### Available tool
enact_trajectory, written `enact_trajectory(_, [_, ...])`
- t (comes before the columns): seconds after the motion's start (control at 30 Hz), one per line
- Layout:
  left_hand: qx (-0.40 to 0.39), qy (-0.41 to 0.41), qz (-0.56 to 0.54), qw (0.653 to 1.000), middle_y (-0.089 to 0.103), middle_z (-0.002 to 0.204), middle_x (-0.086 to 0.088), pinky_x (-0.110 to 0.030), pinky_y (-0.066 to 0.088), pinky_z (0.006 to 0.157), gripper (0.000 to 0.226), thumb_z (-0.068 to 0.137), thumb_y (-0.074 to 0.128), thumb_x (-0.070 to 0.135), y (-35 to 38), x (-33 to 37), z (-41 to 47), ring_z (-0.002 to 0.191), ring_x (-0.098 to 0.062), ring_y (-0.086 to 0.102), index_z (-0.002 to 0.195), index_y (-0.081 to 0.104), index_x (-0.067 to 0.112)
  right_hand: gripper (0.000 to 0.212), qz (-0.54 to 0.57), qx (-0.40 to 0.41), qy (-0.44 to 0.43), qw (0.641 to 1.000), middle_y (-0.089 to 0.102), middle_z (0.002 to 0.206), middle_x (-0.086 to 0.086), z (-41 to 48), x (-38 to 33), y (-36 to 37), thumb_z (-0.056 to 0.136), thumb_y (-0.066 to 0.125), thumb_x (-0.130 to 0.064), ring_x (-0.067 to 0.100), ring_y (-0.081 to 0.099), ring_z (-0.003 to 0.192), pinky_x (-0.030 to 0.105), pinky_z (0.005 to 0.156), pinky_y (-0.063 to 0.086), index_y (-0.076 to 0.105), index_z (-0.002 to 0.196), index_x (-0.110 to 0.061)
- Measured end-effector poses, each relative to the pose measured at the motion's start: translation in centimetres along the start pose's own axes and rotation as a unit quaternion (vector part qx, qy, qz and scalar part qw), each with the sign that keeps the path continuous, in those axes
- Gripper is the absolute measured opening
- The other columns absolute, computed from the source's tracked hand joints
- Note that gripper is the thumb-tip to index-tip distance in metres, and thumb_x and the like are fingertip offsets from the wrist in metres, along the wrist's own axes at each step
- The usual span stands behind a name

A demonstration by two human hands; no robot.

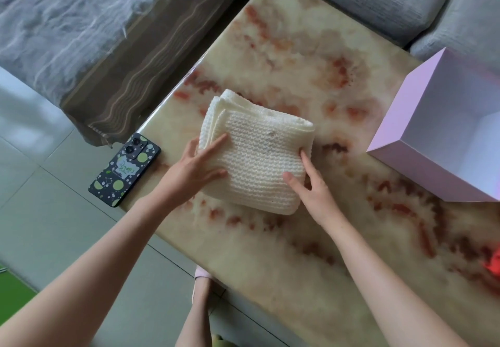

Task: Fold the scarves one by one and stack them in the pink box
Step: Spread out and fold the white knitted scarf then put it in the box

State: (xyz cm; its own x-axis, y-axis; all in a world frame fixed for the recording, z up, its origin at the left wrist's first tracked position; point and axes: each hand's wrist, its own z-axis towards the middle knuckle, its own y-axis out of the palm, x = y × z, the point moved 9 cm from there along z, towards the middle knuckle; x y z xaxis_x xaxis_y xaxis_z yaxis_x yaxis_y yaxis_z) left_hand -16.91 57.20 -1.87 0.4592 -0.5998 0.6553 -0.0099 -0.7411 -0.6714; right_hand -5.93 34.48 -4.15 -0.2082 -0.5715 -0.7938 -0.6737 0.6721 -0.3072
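here a cream knitted scarf [254,154], folded into a thick square, lies flat on the glossy marble-patterned worktop [311,57]. the left hand [193,169] grips its left edge, fingers [213,145] spread on top and others tucked under. the right hand [311,187] holds the right edge, thumb on top, fingers partly wrapped round the side. the open pink cardboard box [400,127] stands well apart to the right. a black spotted phone [125,169] lies near the left edge.
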Motion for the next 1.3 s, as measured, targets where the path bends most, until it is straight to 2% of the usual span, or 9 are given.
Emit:
enact_trajectory(0.1, [0.032, 0.005, 0.007, 0.999, 0.018, 0.153, 0.000, -0.051, 0.021, 0.114, 0.058, 0.083, 0.041, 0.066, -0.2, -0.4, 1.0, 0.134, -0.024, 0.027, 0.137, 0.019, 0.062, 0.073, -0.015, 0.065, -0.026, 0.997, 0.034, 0.141, -0.007, 0.2, -1.1, -0.3, 0.084, 0.064, -0.047, 0.007, 0.024, 0.136, 0.025, 0.112, 0.017, 0.025, 0.145, -0.042])
enact_trajectory(0.2, [0.031, -0.001, -0.110, 0.993, 0.017, 0.153, 0.006, -0.055, 0.023, 0.114, 0.056, 0.087, 0.048, 0.054, 0.6, -0.9, 2.2, 0.138, -0.022, 0.023, 0.139, 0.025, 0.058, 0.067, -0.063, 0.134, -0.053, 0.988, 0.039, 0.120, -0.006, 0.1, -1.6, -0.1, 0.088, 0.064, -0.035, 0.008, 0.038, 0.121, 0.015, 0.095, 0.025, 0.031, 0.146, -0.032])
enact_trajectory(0.33, [0.004, 0.006, -0.078, 0.997, 0.008, 0.157, 0.009, -0.050, 0.017, 0.117, 0.057, 0.093, 0.046, 0.048, 1.6, -1.0, 3.0, 0.141, -0.020, 0.018, 0.142, 0.017, 0.055, 0.063, -0.051, 0.114, 0.015, 0.992, 0.036, 0.130, 0.002, 0.5, 0.4, 0.8, 0.092, 0.055, -0.043, 0.018, 0.035, 0.129, 0.023, 0.100, 0.028, 0.026, 0.147, -0.038])
enact_trajectory(0.53, [0.000, -0.042, -0.145, 0.989, 0.022, 0.154, 0.008, -0.045, 0.025, 0.114, 0.052, 0.095, 0.046, 0.041, 0.8, -1.7, 3.9, 0.134, -0.014, 0.031, 0.140, 0.024, 0.056, 0.068, 0.097, 0.066, 0.025, 0.993, 0.024, 0.154, -0.011, 1.6, 0.6, 1.5, 0.085, 0.046, -0.065, 0.005, 0.025, 0.140, 0.037, 0.119, 0.018, 0.027, 0.146, -0.041])
enact_trajectory(0.67, [-0.010, -0.053, -0.168, 0.984, 0.018, 0.156, 0.005, -0.039, 0.019, 0.116, 0.066, 0.094, 0.052, 0.032, 1.4, -1.3, 4.6, 0.138, -0.014, 0.025, 0.147, 0.015, 0.045, 0.057, 0.143, 0.072, 0.054, 0.986, 0.042, 0.146, -0.007, 2.1, 1.0, 1.8, 0.094, 0.050, -0.045, 0.010, 0.043, 0.130, 0.034, 0.112, 0.033, 0.027, 0.146, -0.039])
enact_trajectory(0.8, [-0.036, -0.117, -0.237, 0.964, 0.012, 0.155, -0.001, -0.048, 0.027, 0.113, 0.080, 0.086, 0.058, 0.044, 1.1, -2.6, 4.7, 0.134, -0.023, 0.029, 0.144, 0.003, 0.051, 0.063, 0.172, 0.038, 0.056, 0.983, 0.051, 0.138, -0.007, 2.5, 1.0, 1.3, 0.089, 0.063, -0.035, 0.008, 0.052, 0.121, 0.033, 0.107, 0.040, 0.033, 0.144, -0.037])
enact_trajectory(1.03, [-0.073, -0.054, -0.285, 0.954, 0.029, 0.149, 0.008, -0.040, 0.033, 0.110, 0.082, 0.080, 0.051, 0.054, 1.3, -0.7, 4.4, 0.129, -0.016, 0.041, 0.146, 0.002, 0.048, 0.068, 0.233, 0.002, 0.041, 0.972, 0.051, 0.138, -0.009, 2.4, 1.4, 1.1, 0.086, 0.065, -0.014, 0.005, 0.052, 0.121, 0.028, 0.104, 0.041, 0.035, 0.144, -0.033])
enact_trajectory(1.1, [-0.065, -0.051, -0.295, 0.952, 0.032, 0.147, 0.008, -0.041, 0.034, 0.110, 0.080, 0.082, 0.050, 0.049, 1.4, -0.6, 4.0, 0.128, -0.015, 0.043, 0.147, 0.003, 0.047, 0.068, 0.226, 0.000, 0.034, 0.974, 0.050, 0.138, -0.012, 2.3, 1.5, 1.1, 0.086, 0.065, -0.013, 0.003, 0.051, 0.120, 0.026, 0.101, 0.041, 0.036, 0.143, -0.036])
enact_trajectory(1.3, [-0.043, -0.042, -0.247, 0.967, 0.021, 0.154, -0.002, -0.051, 0.027, 0.113, 0.067, 0.083, 0.044, 0.062, 1.2, -1.0, 3.8, 0.133, -0.025, 0.036, 0.129, -0.004, 0.070, 0.066, 0.201, 0.003, 0.035, 0.979, 0.049, 0.137, -0.014, 2.1, 1.7, 0.8, 0.088, 0.065, -0.020, -0.002, 0.051, 0.116, 0.021, 0.093, 0.043, 0.035, 0.142, -0.042])
